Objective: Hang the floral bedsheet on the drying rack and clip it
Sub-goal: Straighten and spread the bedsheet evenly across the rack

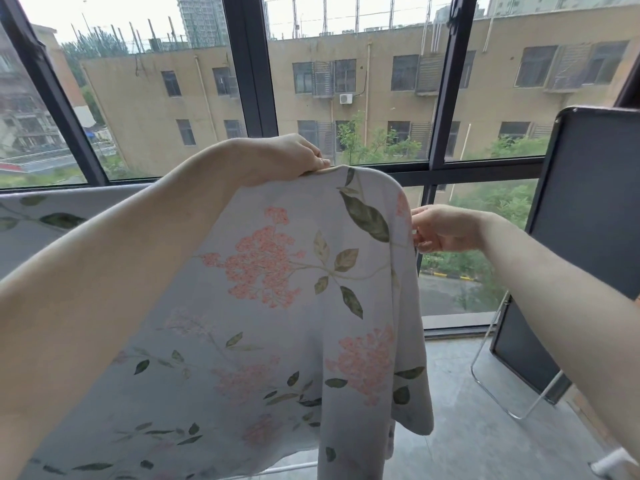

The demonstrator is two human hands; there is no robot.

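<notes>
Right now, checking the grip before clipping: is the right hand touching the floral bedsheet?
Touching. The head view shows the right hand with its fingertips against the side edge of the floral bedsheet.

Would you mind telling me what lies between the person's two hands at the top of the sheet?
In the head view, only the floral bedsheet spans that stretch: its rounded top corner runs from the left hand to the right hand. No clip shows there.

Home balcony, tall windows (pixel 346 81), laundry draped, flats opposite (pixel 381 98)
</notes>
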